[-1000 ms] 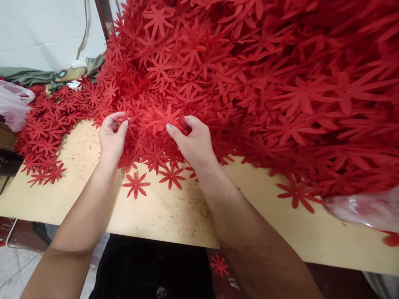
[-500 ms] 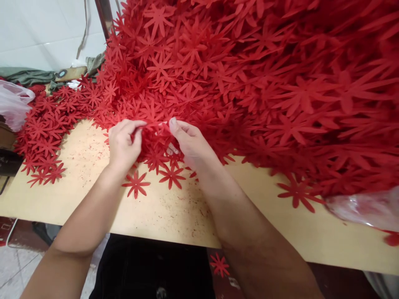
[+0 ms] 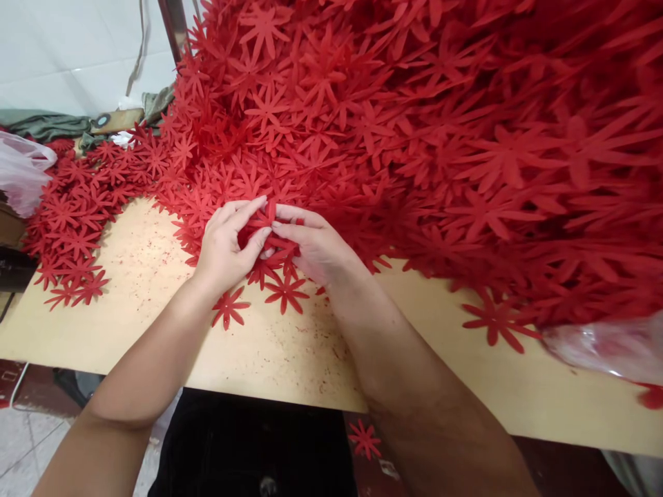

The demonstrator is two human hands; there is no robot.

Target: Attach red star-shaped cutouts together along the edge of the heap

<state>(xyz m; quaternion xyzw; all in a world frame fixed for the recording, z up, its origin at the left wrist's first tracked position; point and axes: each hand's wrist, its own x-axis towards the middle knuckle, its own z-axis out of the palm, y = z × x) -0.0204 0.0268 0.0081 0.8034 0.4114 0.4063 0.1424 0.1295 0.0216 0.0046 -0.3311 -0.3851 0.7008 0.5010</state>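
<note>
Between my hands is a red flower-shaped cutout (image 3: 268,215) with long narrow petals. My left hand (image 3: 228,241) pinches it from the left, thumb and fingers close together. From the right, my right hand (image 3: 308,238) grips it between thumb and forefinger, with more red petals showing around its fingers. Both hands are just above the front edge of a big pile of the same red flowers (image 3: 311,103). Two single flowers, one a loose flower (image 3: 286,291) and the other a flower by my left wrist (image 3: 228,308), lie flat on the table below.
The pale wooden table (image 3: 248,359) is strewn with red specks. A smaller heap of flowers (image 3: 77,214) spreads at the left beside a white plastic bag (image 3: 23,172). At the right, a clear plastic bag (image 3: 611,345) lies by the pile. One fallen flower (image 3: 364,440) is below the table edge.
My left hand has moved right, and the fingertips of both hands now nearly meet at the flower. My right hand has turned slightly, its thumb lower. The pile looks unchanged.
</note>
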